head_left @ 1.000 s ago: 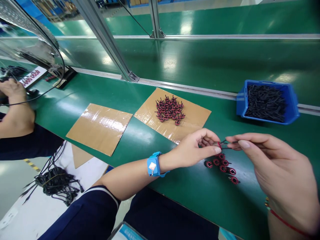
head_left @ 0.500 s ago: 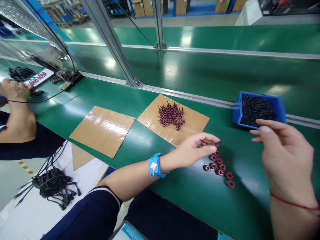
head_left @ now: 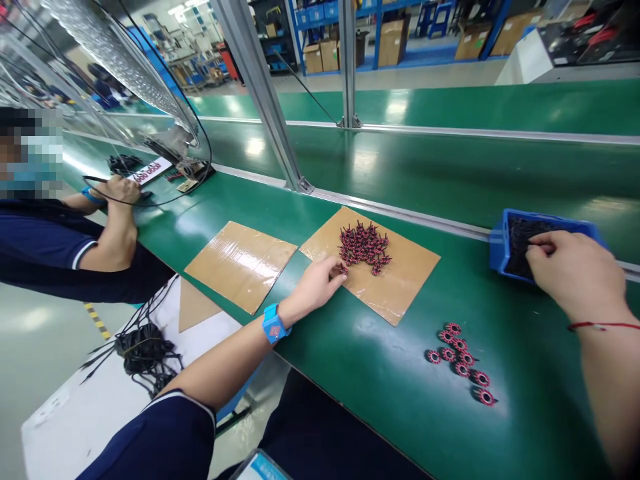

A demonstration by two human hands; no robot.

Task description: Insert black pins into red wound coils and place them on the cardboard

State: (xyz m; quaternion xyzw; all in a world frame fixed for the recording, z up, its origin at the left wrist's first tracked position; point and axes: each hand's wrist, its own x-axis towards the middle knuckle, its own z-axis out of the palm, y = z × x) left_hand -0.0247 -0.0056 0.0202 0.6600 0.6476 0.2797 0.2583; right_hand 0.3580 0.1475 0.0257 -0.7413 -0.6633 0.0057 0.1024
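Note:
My left hand (head_left: 320, 283) is at the near left edge of a pile of small red-and-black rings (head_left: 364, 243) with black stems, on a cardboard sheet (head_left: 395, 293). Its thumb and fingers are closed on one small ring (head_left: 343, 269). Over a blue bin (head_left: 499, 248) of short black tube-like pieces (head_left: 520, 240), my right hand (head_left: 580, 270) has its thumb and fingertips pinched together; whatever they hold is too small or hidden. Several more loose rings (head_left: 463, 368) lie on the green table between me and the bin.
A bare cardboard sheet (head_left: 240, 263) lies left of the pile. Further left, a co-worker's hands (head_left: 123, 190) are beside a white strip of rings (head_left: 150, 171). Black cables (head_left: 145, 350) rest on a low white surface. A metal post (head_left: 260, 93) stands at the table's back edge.
My left hand has moved left from the loose rings to the pile, carrying a ring. My right hand has reached to the blue bin and its fingers have closed. The view has shifted.

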